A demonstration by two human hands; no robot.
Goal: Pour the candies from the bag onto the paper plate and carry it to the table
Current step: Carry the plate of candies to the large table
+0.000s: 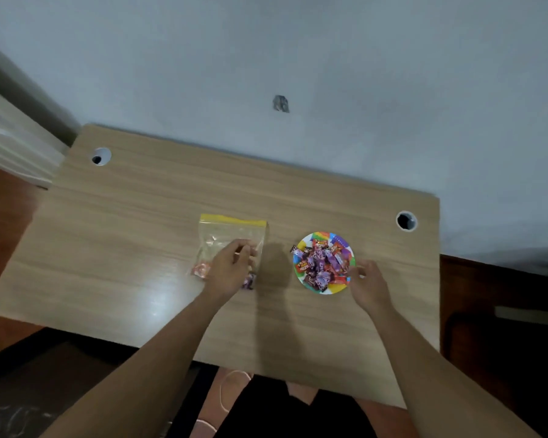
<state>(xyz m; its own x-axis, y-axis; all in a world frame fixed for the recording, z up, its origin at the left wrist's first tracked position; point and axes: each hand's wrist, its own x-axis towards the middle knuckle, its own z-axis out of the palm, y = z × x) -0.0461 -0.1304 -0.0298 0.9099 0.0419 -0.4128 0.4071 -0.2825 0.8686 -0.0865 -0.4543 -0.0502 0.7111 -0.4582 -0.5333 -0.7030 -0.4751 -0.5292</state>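
My right hand (369,281) is loosely open at the near right rim of the paper plate (336,287), holding nothing yet; the candies (321,262) are heaped on it. My left hand (231,268) rests half-curled on the bag (228,235), left on the tabletop (140,232). I should slide fingers under the rim and lift level.
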